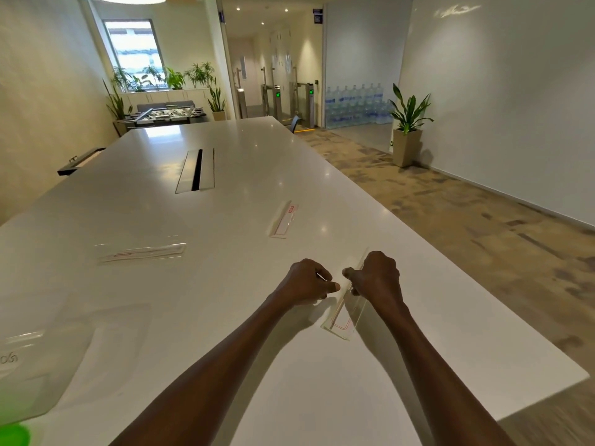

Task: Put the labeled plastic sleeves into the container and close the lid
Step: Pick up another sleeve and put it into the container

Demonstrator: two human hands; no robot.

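I see both hands out over the white table (225, 317), close together around 5 o'clock of frame centre. Right hand (375, 275) has fingers curled round a clear labeled sleeve (343, 320), thumb on top; the sleeve runs from under the fist back toward me, its red-outlined label end resting on the tabletop at 6 o'clock of the hand. Left hand (309, 281) sits just beside it at 9 o'clock, fingers curled with thumb tip pointing at the sleeve; I cannot tell if it pinches the sleeve edge or holds nothing.

Second sleeve (285, 220) with a red label lies flat on the table at 12 o'clock of the hands, well apart from them. Third sleeve (141, 251) lies flat at 10 o'clock, farther left, long side roughly across my view.

Clear container (42, 358) is at the frame's far left, 8 o'clock, blurred and partly cut off, with a green patch (13, 434) at the bottom-left corner. I cannot tell whether that is the lid.

Cable slot (196, 170) sits mid-table at 11 o'clock. Potted plant (407, 130) stands on the floor at 2 o'clock.
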